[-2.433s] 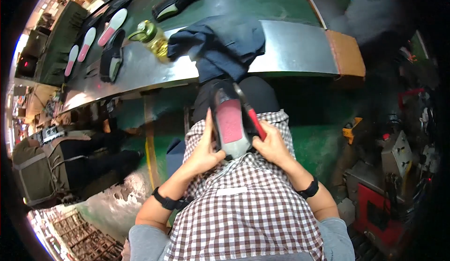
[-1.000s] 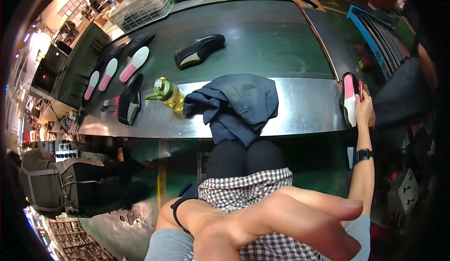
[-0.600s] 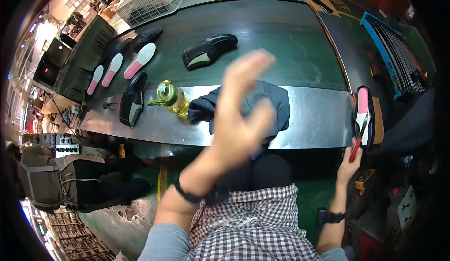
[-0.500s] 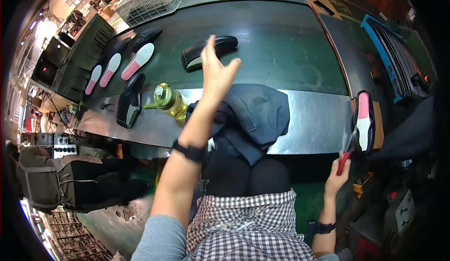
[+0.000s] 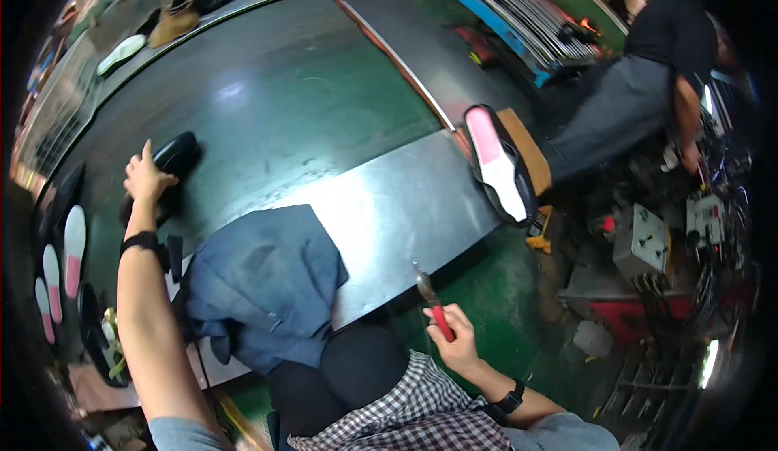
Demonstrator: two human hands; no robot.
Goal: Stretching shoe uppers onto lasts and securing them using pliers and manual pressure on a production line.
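My left hand (image 5: 146, 177) is stretched over a black shoe (image 5: 180, 149) lying on its side on the table, fingers spread; whether it touches the shoe I cannot tell. My right hand (image 5: 456, 339), low over the floor in front of the table edge, is closed round a red-handled metal tool (image 5: 438, 312) with a narrow tip. A folded dark blue cloth (image 5: 263, 269) lies by my lap. Beyond my right hand, a black shoe with a white and pink insole (image 5: 498, 167) rests at the table's right end.
At left lie several white and pink insoles (image 5: 74, 240) and another black shoe (image 5: 96, 346). A brown shoe (image 5: 174, 21) and a crate (image 5: 61, 123) stand along the far edge. To the right are a blue-framed rack (image 5: 519, 25), a control box (image 5: 640, 244) and another person (image 5: 668, 46).
The view has swung to the right. My left hand has come down from the air to the black shoe. The red-handled tool has stayed in my right hand.
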